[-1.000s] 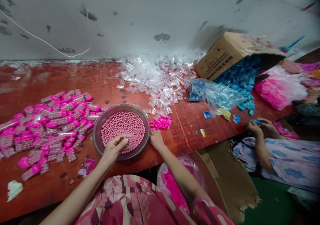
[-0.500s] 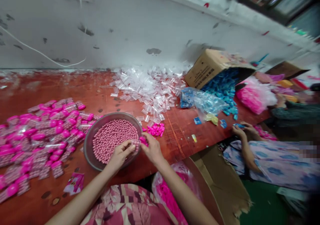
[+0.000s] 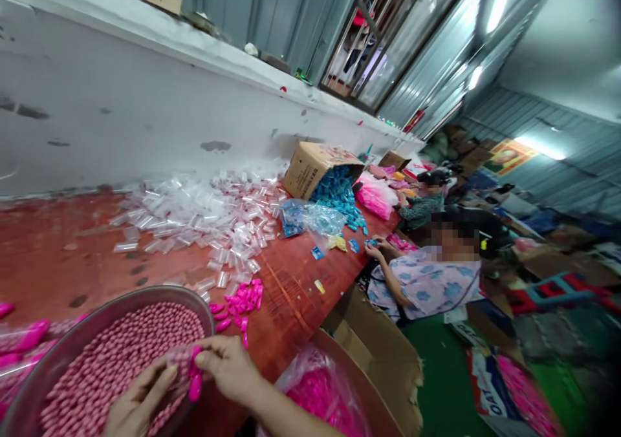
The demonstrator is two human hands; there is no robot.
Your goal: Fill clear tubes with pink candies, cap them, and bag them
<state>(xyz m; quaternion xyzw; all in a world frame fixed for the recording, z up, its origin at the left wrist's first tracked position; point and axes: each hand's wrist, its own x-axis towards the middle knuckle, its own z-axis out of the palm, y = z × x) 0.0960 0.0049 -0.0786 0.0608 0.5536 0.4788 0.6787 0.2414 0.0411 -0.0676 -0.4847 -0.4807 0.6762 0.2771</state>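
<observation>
Both hands meet at the bottom edge, right over the near rim of the metal bowl heaped with pink candy beads. The left hand is curled around a small clear tube, already filled with beads from the look of it, though blur makes that hard to confirm. The right hand pinches a bright pink cap between thumb and fingers, pressing it at the tube's open end.

The risk here is plain. The view swings up toward the room, away from the hands, so the cap could go on crooked or miss the mouth. If the tube tips, beads spill; over the bowl they are caught, but the hands sit close to the table edge, and beads past the rim would roll to the floor. A weak pinch could also drop the cap into the beads.

Loose pink caps lie just beyond the bowl, and empty clear tubes are piled near the wall.

Hard to read: the tube itself is mostly covered by fingers, the left hand is cut by the frame's bottom, and the finished tubes at far left show only as pink smears. A seated co-worker works farther along.
</observation>
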